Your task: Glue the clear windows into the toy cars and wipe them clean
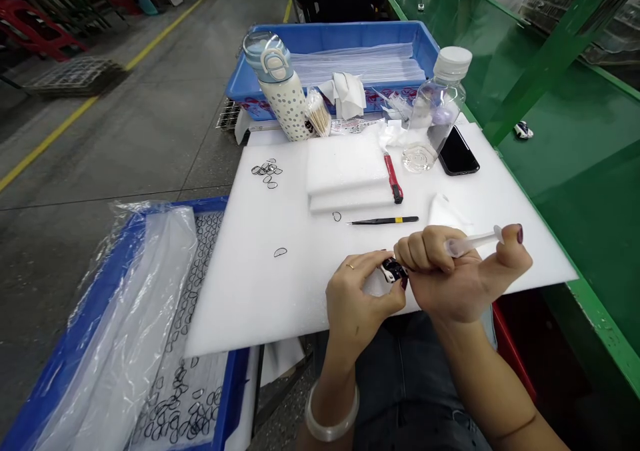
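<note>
Between the thumb and fingers of my left hand (356, 299) is a small black-and-white toy car (392, 270), held over the near edge of the white foam sheet (260, 291). My right hand (447, 281) is closed round a translucent plastic syringe (473, 242), its thumb at the plunger end. The syringe's tip is hidden by my fingers, close to the car. Beyond both hands lie black tweezers (383, 221) with a yellow band. A loose thin black ring (281, 252) rests on the foam to the left, and a small pile of such rings (267, 169) lies farther back.
Foam blocks (347, 164) and a red utility knife (393, 179) sit mid-table. Behind are a dotted bottle (286, 101), cotton swabs (319, 112), a clear bottle (440, 98), a phone (459, 152) and a blue bin (340, 34). A blue tray (235, 384) of black rings stands lower left.
</note>
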